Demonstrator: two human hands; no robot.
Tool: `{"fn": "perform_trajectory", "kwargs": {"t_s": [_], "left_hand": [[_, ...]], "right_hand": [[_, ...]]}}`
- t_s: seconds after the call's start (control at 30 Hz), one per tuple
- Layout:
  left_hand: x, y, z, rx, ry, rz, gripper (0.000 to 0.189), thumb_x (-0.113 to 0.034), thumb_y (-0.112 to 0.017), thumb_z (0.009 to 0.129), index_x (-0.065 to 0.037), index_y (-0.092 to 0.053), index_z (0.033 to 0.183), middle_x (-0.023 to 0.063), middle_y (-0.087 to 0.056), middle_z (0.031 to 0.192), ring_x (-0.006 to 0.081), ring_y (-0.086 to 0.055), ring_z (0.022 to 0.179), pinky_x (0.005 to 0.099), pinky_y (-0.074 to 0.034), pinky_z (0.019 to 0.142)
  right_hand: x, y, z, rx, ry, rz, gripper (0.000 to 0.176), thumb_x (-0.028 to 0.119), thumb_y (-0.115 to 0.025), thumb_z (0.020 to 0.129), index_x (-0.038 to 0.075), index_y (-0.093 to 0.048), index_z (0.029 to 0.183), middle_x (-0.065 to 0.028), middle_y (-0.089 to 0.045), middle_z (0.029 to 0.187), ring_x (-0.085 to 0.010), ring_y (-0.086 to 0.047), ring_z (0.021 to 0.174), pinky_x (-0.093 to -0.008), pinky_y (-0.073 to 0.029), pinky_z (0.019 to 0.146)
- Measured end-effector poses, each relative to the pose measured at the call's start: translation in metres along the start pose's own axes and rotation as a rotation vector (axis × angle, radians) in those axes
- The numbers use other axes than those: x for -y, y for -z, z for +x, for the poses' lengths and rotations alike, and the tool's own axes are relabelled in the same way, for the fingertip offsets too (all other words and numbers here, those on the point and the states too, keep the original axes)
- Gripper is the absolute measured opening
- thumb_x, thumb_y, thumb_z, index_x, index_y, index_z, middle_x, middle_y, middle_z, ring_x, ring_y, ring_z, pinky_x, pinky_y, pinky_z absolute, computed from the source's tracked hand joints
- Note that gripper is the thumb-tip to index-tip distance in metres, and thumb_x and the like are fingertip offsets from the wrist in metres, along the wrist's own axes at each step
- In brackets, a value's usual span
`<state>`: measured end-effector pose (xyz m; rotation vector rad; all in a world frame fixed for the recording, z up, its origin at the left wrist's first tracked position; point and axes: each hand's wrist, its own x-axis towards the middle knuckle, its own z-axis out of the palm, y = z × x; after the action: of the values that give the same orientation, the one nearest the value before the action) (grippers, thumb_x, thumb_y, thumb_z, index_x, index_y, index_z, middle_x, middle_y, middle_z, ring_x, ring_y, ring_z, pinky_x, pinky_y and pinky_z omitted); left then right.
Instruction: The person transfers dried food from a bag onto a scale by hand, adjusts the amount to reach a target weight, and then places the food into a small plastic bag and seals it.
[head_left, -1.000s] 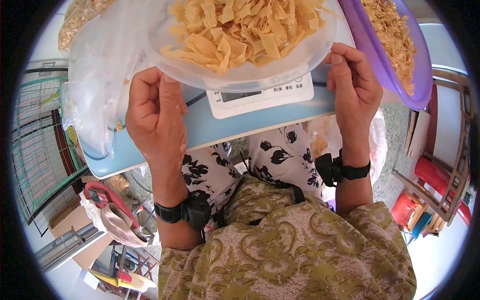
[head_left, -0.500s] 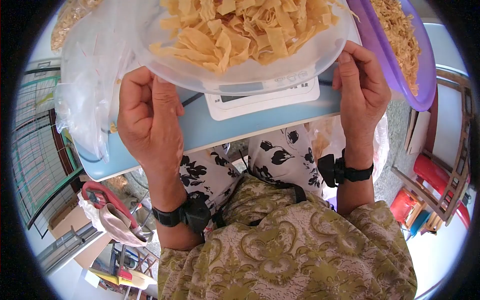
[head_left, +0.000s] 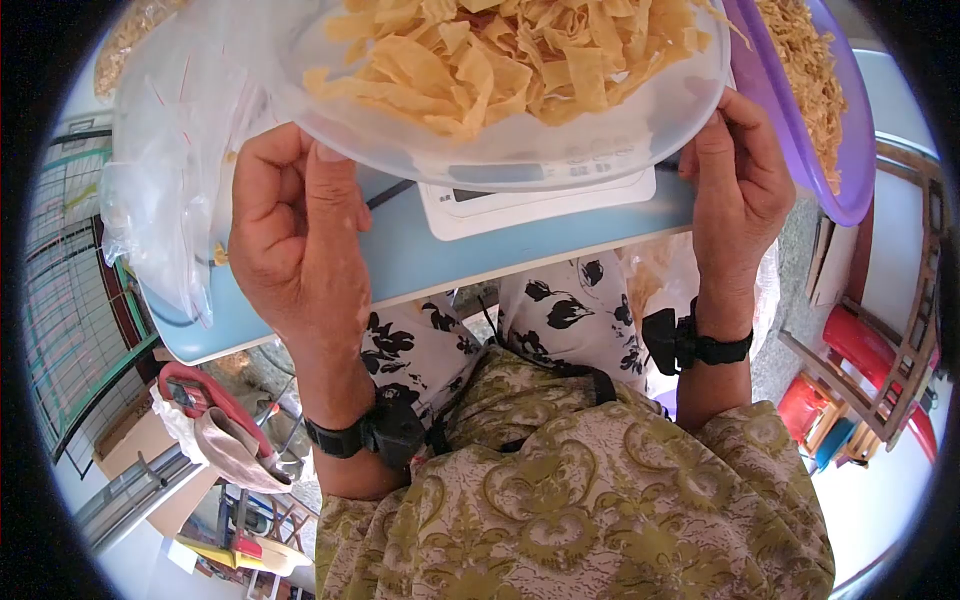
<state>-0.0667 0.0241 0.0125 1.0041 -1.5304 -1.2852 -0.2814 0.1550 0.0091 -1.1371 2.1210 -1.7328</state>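
A translucent shallow bowl holds pale yellow, flat dried strips. My left hand pinches the bowl's near-left rim between thumb and bent fingers. On the other side, my right hand grips the rim at the right in the same way. Beneath the bowl lies a white digital scale, its display partly covered by the bowl. The scale rests on a light blue table. Whether the bowl touches the scale cannot be made out.
Clear plastic bags lie at the table's left. A purple basin with shredded dried food is at the right. Green wire racks stand far left, red stools at the lower right. The table's near edge runs before my lap.
The bowl has shifted slightly to the right in both hands' grip, covering more of the scale's right-hand buttons. My right hand has moved a little right with it.
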Motion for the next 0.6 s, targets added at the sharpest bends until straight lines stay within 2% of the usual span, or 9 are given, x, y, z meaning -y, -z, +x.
{"fn": "perform_trajectory", "kwargs": {"t_s": [0.6], "left_hand": [[-0.0020,-0.0011,-0.0011,-0.014,0.005,0.001,0.012,-0.011,-0.060,0.094,0.000,-0.058,0.097,-0.0018,-0.058,0.071,0.0012,-0.043,0.057,0.0158,-0.033,0.050]], "right_hand": [[0.0024,-0.0019,-0.0003,-0.024,-0.001,-0.018,0.015,0.008,-0.057,0.094,0.003,-0.065,0.105,-0.0013,-0.066,0.082,-0.0013,-0.049,0.059,-0.0162,-0.040,0.051]]}}
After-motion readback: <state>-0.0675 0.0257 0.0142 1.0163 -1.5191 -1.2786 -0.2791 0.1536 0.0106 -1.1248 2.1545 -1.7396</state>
